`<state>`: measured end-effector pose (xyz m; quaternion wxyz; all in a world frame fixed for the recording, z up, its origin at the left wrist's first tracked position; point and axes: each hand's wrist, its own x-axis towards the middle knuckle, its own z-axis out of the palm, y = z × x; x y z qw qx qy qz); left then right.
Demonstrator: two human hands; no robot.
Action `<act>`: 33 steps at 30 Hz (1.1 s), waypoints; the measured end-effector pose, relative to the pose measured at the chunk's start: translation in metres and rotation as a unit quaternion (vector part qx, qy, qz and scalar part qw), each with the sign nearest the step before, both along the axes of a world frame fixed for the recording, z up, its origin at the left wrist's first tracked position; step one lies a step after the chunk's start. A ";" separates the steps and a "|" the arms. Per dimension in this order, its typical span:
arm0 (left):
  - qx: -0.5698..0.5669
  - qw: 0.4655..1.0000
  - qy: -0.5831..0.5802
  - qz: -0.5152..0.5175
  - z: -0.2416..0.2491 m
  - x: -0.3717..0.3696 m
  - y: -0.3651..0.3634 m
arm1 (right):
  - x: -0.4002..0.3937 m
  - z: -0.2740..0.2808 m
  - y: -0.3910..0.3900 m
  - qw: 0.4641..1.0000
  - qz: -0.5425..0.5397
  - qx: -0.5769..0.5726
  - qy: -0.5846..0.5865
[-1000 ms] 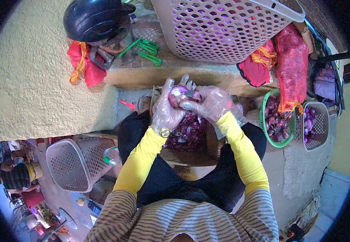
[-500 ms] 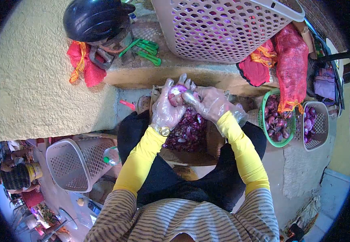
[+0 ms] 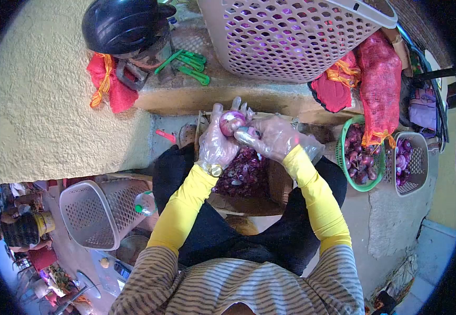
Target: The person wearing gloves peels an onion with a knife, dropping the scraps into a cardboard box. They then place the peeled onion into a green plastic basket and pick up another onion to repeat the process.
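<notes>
A red onion (image 3: 231,124), with a pale patch on top, rests in my left hand (image 3: 219,144), whose gloved fingers curl around its far side. My right hand (image 3: 275,137), also in a clear plastic glove, is closed just right of the onion. At its thumb a silvery, shiny piece (image 3: 247,137) points toward the onion's lower side; whether it is a blade or a thumb cover I cannot make out. Beneath both hands, a cardboard box (image 3: 280,181) between my knees holds a heap of purple onion skins (image 3: 243,176).
Ahead on the ledge stand a large onion-filled plastic basket (image 3: 291,47), green cutters (image 3: 194,65) and a black helmet (image 3: 125,26). To the right are a green basket of onions (image 3: 367,184), a grey basket (image 3: 422,163) and a red mesh sack (image 3: 380,79). Another basket (image 3: 88,215) lies left.
The onion has turned in my left hand and shows more of its smooth purple side. My right thumb and the silvery piece have shifted slightly down, toward me.
</notes>
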<state>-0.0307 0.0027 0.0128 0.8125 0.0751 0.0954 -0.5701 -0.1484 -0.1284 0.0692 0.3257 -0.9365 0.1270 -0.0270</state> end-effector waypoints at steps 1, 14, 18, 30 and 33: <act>0.012 1.000 0.005 0.014 0.000 -0.001 0.000 | -0.001 0.006 0.001 1.000 -0.014 0.007 0.010; 0.055 0.998 0.001 0.026 0.004 -0.001 0.000 | 0.007 0.005 0.006 0.993 -0.101 -0.030 -0.043; 0.005 1.000 0.019 0.003 0.002 0.000 0.002 | 0.007 -0.002 0.008 0.993 -0.092 -0.039 -0.061; 0.040 0.999 0.015 0.017 0.004 0.001 0.001 | 0.005 0.009 0.003 0.994 -0.075 -0.014 -0.081; -0.084 0.996 0.022 -0.020 -0.010 0.006 0.002 | 0.005 0.015 0.001 0.990 -0.120 -0.065 -0.037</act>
